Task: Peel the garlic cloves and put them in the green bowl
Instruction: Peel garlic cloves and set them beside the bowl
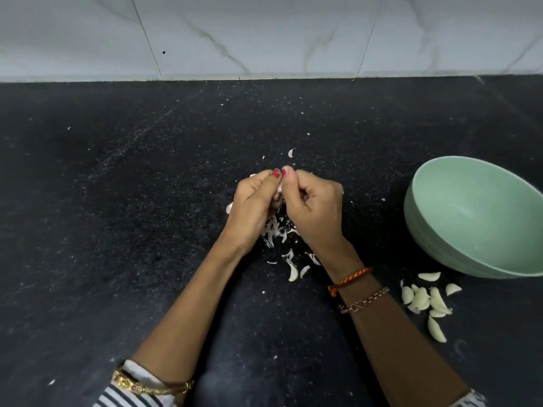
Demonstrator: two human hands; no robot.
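We pinch one garlic clove (278,193) between left hand (255,207) and right hand (314,210), thumbs together to strip skin over the peel scraps (276,230) (green bowl (435,239) waits rightward).

A dark, almost black stone desk (123,218) fills most of the view, its surface speckled with fine pale flecks and dusted with tiny white crumbs. A faint straight seam runs diagonally across the desk's left half. Behind the desk, along its far edge, rises a wall (264,33) of large white tiles veined in grey like marble, with thin dark grout lines slanting between them. A small dark speck sits on the wall near its left grout line. Light is soft and even.
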